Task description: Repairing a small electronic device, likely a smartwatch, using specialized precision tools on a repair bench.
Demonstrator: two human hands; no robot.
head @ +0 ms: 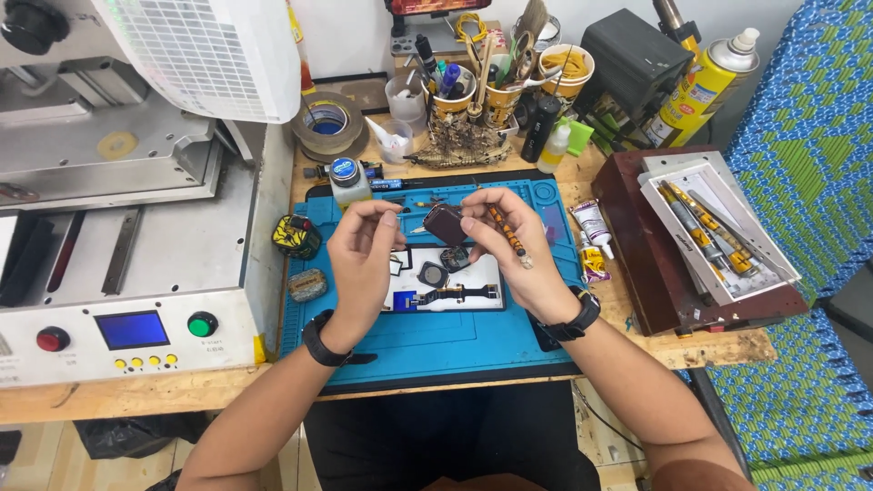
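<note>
Forearms: both reach in from the near edge, a black band on each wrist.
Left hand [362, 264]: raised over the left-centre of the blue work mat [364, 350]; fingers curled narrow, thumb and forefinger pinched at the tip. What they pinch is too small to tell.
Right hand [526, 250]: raised over the mat's centre-right; thumb and fingers closed on a small dark maroon device [445, 224], held up between the two hands. An orange-and-black patterned screwdriver [507, 235] lies slanted across the same fingers, tip pointing near-right.
Maroon device: off the mat, in the air, just right of the left fingertips; whether they touch it cannot be told.
White tray [486, 269]: lies on the mat under the hands; it carries small dark square parts and a black strip with a blue end.
Mat, left edge: a yellow-and-black round object [296, 236] and a grey stone-like block [307, 285].
Mat, right edge: a glue tube [591, 221] and a small yellow packet.
Left of bench: a grey machine [136, 273] with a blue screen, red and green buttons.
Right of bench: a dark red box [650, 273] with a white tray of patterned tools on top.
Far side: a white bottle with a blue cap [347, 182], a tape roll [327, 123], paper cups [505, 95] crowded with tools, a yellow spray can [705, 86].
</note>
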